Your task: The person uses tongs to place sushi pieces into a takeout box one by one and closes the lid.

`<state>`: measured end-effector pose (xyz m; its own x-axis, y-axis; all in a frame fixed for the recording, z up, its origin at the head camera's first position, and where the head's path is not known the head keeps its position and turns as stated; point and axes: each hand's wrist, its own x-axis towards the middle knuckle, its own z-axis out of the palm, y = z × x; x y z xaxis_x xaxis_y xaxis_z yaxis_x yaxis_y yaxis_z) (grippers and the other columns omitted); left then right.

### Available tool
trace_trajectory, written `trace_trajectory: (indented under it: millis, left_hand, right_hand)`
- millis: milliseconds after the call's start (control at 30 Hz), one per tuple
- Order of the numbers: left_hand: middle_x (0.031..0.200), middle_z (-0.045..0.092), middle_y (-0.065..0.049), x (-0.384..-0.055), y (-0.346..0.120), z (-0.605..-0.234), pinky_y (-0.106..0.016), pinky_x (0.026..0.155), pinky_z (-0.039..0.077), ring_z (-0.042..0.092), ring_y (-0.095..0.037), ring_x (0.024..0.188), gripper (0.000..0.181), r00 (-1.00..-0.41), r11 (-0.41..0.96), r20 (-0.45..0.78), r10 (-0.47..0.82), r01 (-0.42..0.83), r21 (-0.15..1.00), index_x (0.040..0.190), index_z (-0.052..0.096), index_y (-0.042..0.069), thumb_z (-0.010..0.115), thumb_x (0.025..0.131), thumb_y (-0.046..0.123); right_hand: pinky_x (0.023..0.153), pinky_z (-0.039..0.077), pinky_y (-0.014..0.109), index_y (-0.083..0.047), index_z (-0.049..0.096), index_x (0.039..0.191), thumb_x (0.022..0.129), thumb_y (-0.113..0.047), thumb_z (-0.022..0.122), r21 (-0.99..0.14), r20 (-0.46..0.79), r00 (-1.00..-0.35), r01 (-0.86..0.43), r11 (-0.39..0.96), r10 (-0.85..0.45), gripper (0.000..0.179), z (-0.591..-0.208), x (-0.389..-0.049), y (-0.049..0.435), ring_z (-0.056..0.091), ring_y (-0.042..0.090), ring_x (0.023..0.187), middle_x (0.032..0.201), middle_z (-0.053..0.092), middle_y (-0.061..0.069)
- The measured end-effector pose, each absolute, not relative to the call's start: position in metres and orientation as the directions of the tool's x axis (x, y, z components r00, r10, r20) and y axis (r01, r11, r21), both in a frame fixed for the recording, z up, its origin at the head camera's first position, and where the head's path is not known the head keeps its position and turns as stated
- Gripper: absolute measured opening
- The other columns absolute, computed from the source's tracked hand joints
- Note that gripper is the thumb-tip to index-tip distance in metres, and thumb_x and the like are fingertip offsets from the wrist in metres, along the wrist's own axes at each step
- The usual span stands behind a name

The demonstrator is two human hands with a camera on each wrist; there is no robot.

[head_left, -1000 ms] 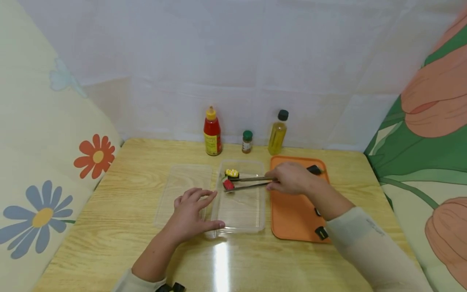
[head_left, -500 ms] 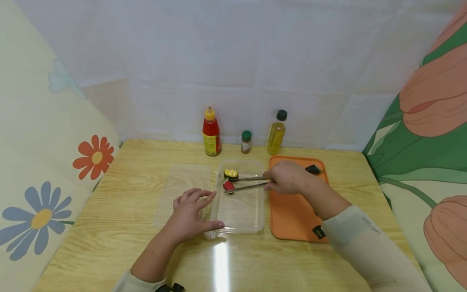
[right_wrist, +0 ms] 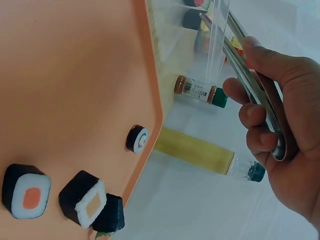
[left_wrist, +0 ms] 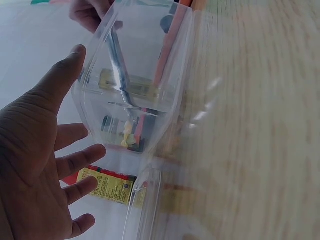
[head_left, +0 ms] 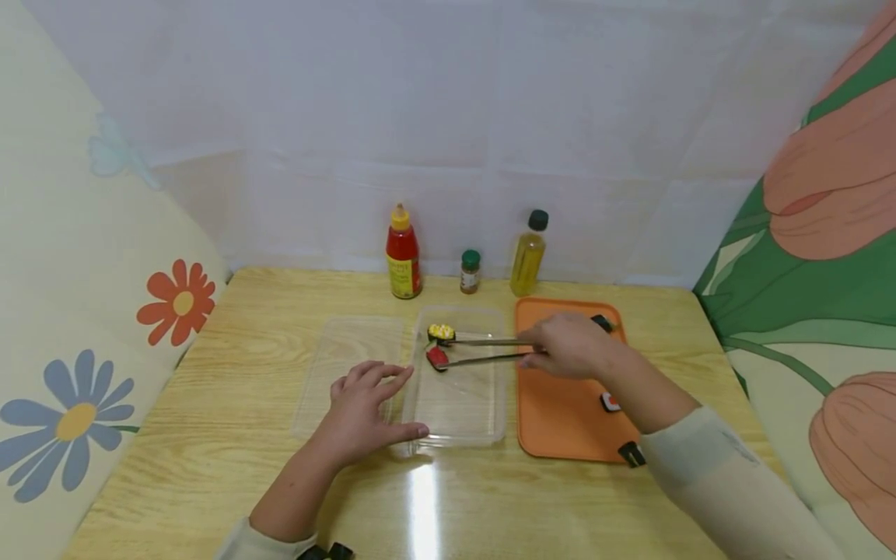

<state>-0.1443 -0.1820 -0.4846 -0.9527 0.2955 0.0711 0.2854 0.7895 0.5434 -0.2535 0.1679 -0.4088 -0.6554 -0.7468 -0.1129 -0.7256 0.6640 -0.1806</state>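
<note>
My right hand [head_left: 570,346] grips metal tongs [head_left: 490,359] above the orange tray's left side. The tongs reach leftward into a clear plastic container [head_left: 462,412], their tips apart beside a red-topped sushi piece [head_left: 437,357]. Just behind that piece sits a yellow-topped sushi piece [head_left: 442,332] with a dark wrap. My left hand [head_left: 364,416] holds nothing; its fingers are spread at the container's left side, the thumb near the front left corner. In the left wrist view, the thumb and fingers of this hand [left_wrist: 35,145] are extended beside the clear wall.
A clear lid [head_left: 353,342] lies left of the container. On the orange tray [head_left: 567,428] are several sushi pieces, including a salmon-centred roll [right_wrist: 30,195] and a small round roll [right_wrist: 137,138]. Behind stand a red sauce bottle [head_left: 402,260], a green-capped jar [head_left: 470,272] and an oil bottle [head_left: 528,264].
My right hand and the tongs have shifted slightly right, drawing the tips back from the red-topped piece, which stays in the container. The left hand keeps its place.
</note>
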Motion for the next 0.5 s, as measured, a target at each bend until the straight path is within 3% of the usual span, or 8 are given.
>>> trace_trajectory:
  millis: [100, 400, 500]
  left_hand:
    - [0.149, 0.053, -0.004, -0.144, -0.182, -0.485, -0.074, 0.106, 0.016, 0.032, -0.039, 0.144, 0.099, -0.952, 0.79, 0.069, 0.297, 0.286, 0.542, 0.152, 0.056, 0.017, 0.082, 0.074, 0.071]
    - [0.148, 0.053, -0.004, -0.145, -0.183, -0.486, -0.074, 0.105, 0.017, 0.031, -0.039, 0.144, 0.1, -0.952, 0.796, 0.065, 0.298, 0.285, 0.534, 0.152, 0.055, 0.017, 0.079, 0.074, 0.075]
    - [0.149, 0.053, -0.004, -0.145, -0.183, -0.487, -0.074, 0.105, 0.017, 0.031, -0.039, 0.144, 0.101, -0.953, 0.796, 0.064, 0.297, 0.284, 0.535, 0.153, 0.055, 0.017, 0.078, 0.074, 0.076]
  right_hand:
    - [0.066, 0.053, 0.029, -0.015, 0.074, 0.128, 0.1, -0.043, 0.07, -0.189, -0.096, -0.67, -0.714, 0.675, -0.736, 0.04, -0.409, -0.25, 0.174, 0.059, 0.003, 0.072, 0.09, 0.068, -0.008]
    - [0.071, 0.059, 0.034, -0.012, 0.071, 0.133, 0.1, -0.039, 0.071, -0.258, -0.012, -0.686, -0.701, 0.665, -0.728, 0.043, -0.413, -0.241, 0.193, 0.07, 0.009, 0.082, 0.106, 0.076, -0.001]
    - [0.068, 0.058, 0.032, -0.011, 0.07, 0.135, 0.1, -0.037, 0.071, -0.274, 0.01, -0.695, -0.693, 0.666, -0.719, 0.045, -0.415, -0.238, 0.2, 0.069, 0.006, 0.077, 0.107, 0.076, 0.0]
